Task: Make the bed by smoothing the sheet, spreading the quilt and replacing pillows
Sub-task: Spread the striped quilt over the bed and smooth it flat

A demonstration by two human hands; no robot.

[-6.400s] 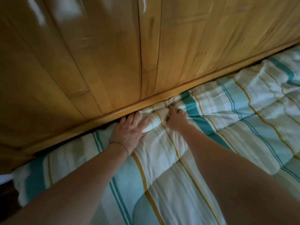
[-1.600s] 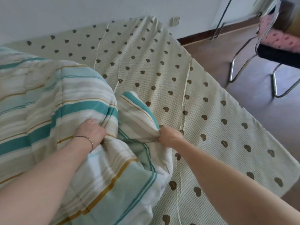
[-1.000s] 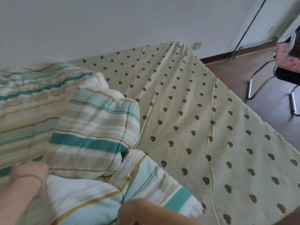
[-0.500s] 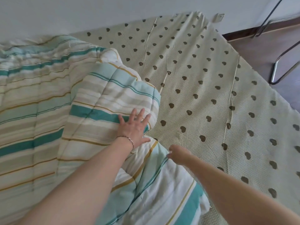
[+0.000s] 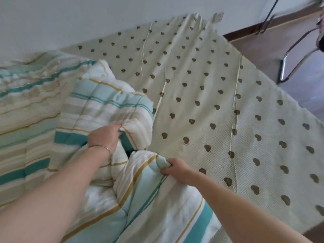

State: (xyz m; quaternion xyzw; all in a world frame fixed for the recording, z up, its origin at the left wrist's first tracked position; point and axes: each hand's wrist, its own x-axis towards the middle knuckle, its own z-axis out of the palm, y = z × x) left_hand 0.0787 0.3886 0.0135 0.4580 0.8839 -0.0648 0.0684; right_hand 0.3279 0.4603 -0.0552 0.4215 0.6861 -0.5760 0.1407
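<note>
**Both hands now gripping the bunched quilt**

Half a second ago the left hand lay flat with spread fingers on the quilt's fold and the right hand hovered loosely closed above the edge; both have since closed on cloth.

The fingers of the left hand [image 5: 105, 136] are curled into a thick fold of the striped quilt [image 5: 98, 109], the tips buried in the padding so that only the knuckles and a thin bracelet at the wrist show. The fingers of the right hand [image 5: 177, 168] are pressed together, pinching a pale green bit of the quilt's edge or corner; which of the two cannot be told, since the cloth is wadded there. The two grips are near each other, with a dark gap in the folds between them.

Outward from the hands, the quilt lies heaped and doubled over on the left half of the bed, its near part draped toward the person. The heart-dotted sheet [image 5: 219, 102] lies bare across the right half and up to the wall, fairly flat with a few long creases running along it. Beyond the bed's far edge stands a metal-framed chair [image 5: 296, 55] on a wooden floor. No pillow is in view.

Spreading the quilt looks to be the step in hand, and only begun. The next move likely calls for drawing the gripped edge rightward over the bare sheet, with the hands parting so the fold opens rather than drags as a lump.
</note>
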